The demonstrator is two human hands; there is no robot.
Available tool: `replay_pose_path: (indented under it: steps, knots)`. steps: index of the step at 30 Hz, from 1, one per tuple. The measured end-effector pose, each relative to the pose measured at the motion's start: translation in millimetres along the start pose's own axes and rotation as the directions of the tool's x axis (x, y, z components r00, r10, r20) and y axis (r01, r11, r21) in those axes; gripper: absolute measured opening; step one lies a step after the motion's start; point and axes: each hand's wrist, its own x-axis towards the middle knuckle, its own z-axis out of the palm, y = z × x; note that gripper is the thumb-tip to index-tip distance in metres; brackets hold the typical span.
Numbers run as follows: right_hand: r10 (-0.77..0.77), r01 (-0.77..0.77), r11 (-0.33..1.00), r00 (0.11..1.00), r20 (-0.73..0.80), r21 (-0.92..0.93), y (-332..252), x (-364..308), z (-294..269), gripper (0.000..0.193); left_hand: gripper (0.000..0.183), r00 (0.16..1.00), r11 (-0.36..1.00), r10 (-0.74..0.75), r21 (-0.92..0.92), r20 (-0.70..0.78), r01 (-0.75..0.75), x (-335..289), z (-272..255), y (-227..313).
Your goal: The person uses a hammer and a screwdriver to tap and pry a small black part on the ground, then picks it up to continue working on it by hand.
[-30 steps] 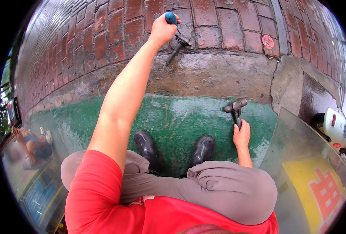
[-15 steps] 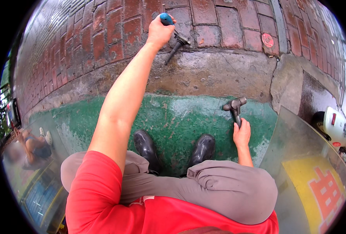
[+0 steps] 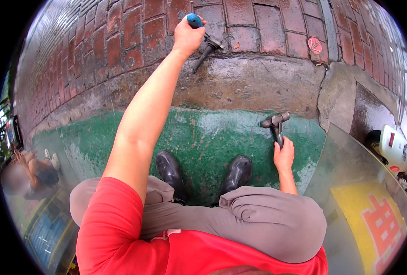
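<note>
My left arm stretches far forward. Its hand [image 3: 188,36] is closed around a tool with a rounded blue handle [image 3: 194,20], near the edge of the brick paving. Just below that hand is a dark T-shaped piece [image 3: 206,52] with a short crosspiece and a tapered stem slanting down toward me. Whether it joins the blue-handled tool or lies apart from it, I cannot tell. My right hand [image 3: 284,155] grips the dark handle of a ball-peen hammer [image 3: 276,121], its metal head pointing away from me above the green-painted ground.
Wet red bricks [image 3: 270,39] adjoin a concrete strip [image 3: 249,87] and the green ground [image 3: 203,133]. My black boots [image 3: 170,169] stand between the hands. Clear panels [image 3: 341,178] flank me, the left one reflecting a seated person. A white scooter [image 3: 393,146] is at far right.
Both hands keep hold of their tools in nearly the same places. The view and the hammer have shifted very slightly.
</note>
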Motion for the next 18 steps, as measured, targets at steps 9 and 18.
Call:
replay_pose_path:
  steps: [9,18]
  knots:
    - [-0.009,0.009,1.0,1.0,-0.001,-0.007,-1,0,-1,0.035,0.023,0.999,0.997,-0.007,-0.08,-0.035,0.005,-5,3,-6]
    - [-0.011,0.011,1.0,1.0,0.004,-0.016,2,1,1,0.037,0.021,0.998,1.0,0.028,-0.006,-0.051,-0.028,-6,4,-11]
